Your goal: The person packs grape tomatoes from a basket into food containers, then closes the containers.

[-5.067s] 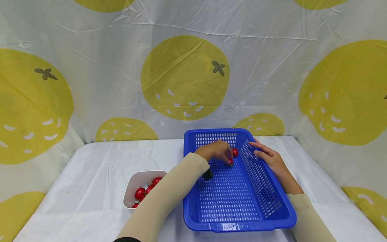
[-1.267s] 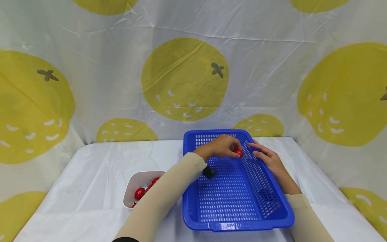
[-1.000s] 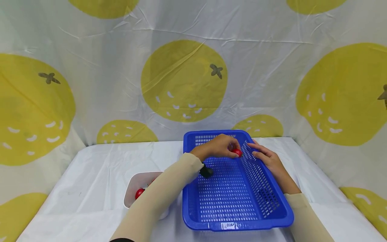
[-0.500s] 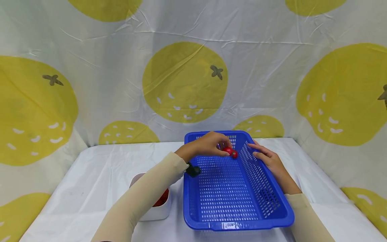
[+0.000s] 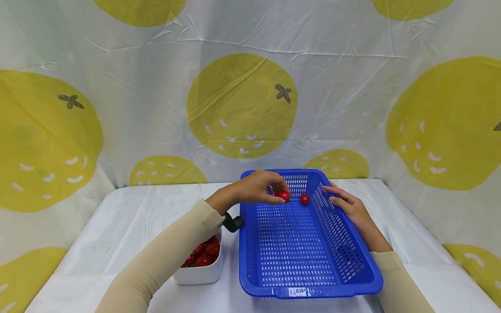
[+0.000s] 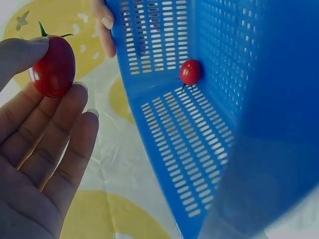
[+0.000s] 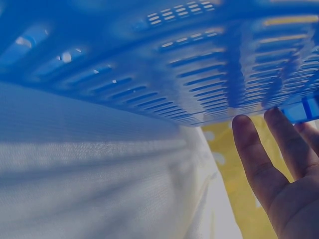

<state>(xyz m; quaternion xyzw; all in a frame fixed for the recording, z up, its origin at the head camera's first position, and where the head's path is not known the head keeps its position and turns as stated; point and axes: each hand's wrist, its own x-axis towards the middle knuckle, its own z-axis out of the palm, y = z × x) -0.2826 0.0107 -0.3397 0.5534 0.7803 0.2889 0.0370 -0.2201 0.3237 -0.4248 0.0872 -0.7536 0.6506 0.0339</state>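
In the head view my left hand is above the far left part of a blue plastic basket. It pinches a red cherry tomato between thumb and fingers; the left wrist view shows the tomato with its green stem end up. Another cherry tomato lies on the basket floor at the far right corner. My right hand rests at the basket's right rim, its fingers mostly straight. From the right wrist, straight fingers touch the outside of the slotted wall.
A white container with several cherry tomatoes stands left of the basket, partly hidden by my left sleeve. White cloth covers the table, and a lemon-yellow fruit-print curtain hangs behind.
My left hand has moved left across the basket, carrying the cherry tomato away from the far right corner. The other tomato there has come into view. The right hand stays on the rim.
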